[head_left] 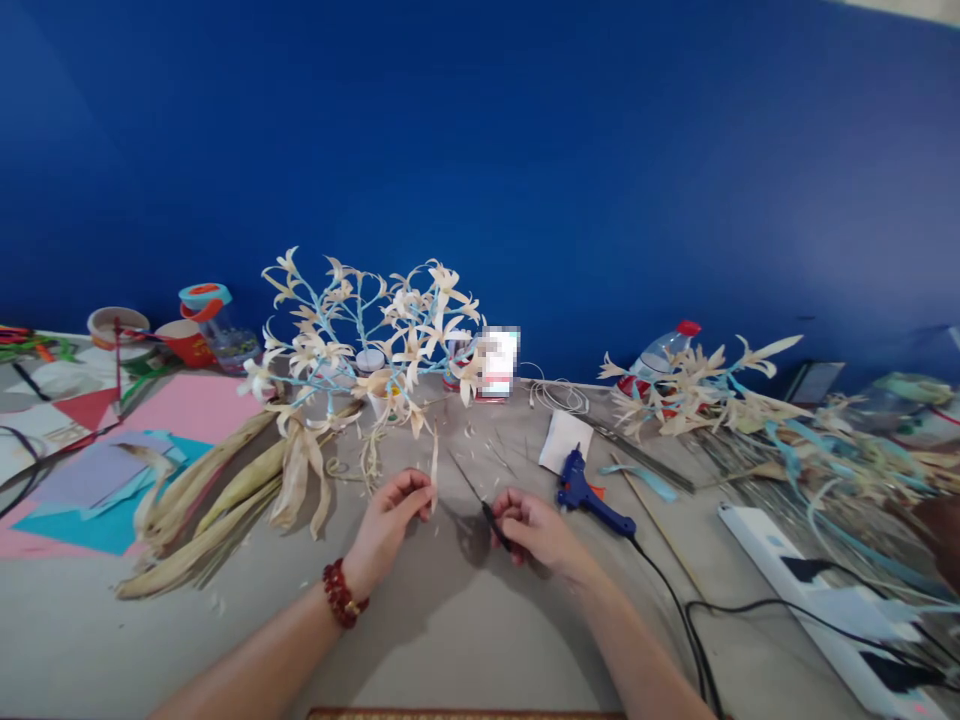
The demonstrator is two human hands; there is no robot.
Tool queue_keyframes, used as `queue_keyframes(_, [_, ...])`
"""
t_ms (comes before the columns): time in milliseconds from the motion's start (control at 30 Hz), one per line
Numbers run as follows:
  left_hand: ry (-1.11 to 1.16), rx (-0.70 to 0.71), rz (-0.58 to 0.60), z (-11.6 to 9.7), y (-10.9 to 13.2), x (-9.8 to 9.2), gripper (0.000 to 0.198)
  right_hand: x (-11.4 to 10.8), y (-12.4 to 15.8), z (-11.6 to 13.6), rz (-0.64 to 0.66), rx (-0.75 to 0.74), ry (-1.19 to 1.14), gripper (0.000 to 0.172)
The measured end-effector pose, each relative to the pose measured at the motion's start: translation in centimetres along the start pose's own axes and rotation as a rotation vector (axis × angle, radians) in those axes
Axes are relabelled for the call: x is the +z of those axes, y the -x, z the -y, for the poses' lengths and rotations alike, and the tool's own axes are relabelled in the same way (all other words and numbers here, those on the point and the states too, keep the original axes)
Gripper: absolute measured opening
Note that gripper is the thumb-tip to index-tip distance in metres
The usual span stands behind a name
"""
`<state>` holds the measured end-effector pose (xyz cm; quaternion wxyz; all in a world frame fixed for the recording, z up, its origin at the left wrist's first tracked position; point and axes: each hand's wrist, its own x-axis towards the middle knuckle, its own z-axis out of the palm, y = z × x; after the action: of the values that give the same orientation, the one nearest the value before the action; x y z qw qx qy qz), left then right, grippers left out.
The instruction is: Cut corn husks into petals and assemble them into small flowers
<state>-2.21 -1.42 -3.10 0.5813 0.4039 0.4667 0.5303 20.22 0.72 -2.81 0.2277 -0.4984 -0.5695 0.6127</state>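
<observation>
My left hand (397, 510), with a red bead bracelet at the wrist, pinches a narrow pale strip of corn husk (435, 462) that stands upright from the fingertips. Closed around the black handle of a thin pointed tool (472, 490) is my right hand (532, 530). The tool points up and left toward the strip without touching it; its exact kind is unclear. Left of my left hand lie dried corn husks (240, 490). Beyond both hands stand husk flowers (405, 345) on pale blue stems.
A blue glue gun (589, 495) rests right of my right hand, its cord running toward me. Further right are a white power strip (795, 590) and wire stems (735, 470). Coloured paper (82, 530) lies at left. A screen (499, 362) stands by the blue wall (480, 180).
</observation>
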Motion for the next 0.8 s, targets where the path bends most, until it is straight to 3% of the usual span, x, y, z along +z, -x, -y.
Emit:
queue_keyframes(100, [-0.015, 0.038, -0.011, 0.0, 0.0, 0.0, 0.013, 1.4, 0.0, -0.1, 0.067, -0.021, -0.133, 0.045])
queue_keyframes(267, [0.004, 0.147, 0.018, -0.5, 0.1, 0.3, 0.013, 3.0, 0.2, -0.4, 0.15, -0.035, -0.132, 0.046])
queue_keyframes(533, [0.013, 0.081, 0.107, -0.6, 0.3, 0.4, 0.012, 3.5, 0.6, 0.1, 0.166, -0.054, -0.16, 0.046])
queue_keyframes(800, [0.015, 0.091, 0.123, -0.5, 0.4, 0.6, 0.014, 3.8, 0.8, 0.4, 0.18, -0.049, -0.172, 0.047])
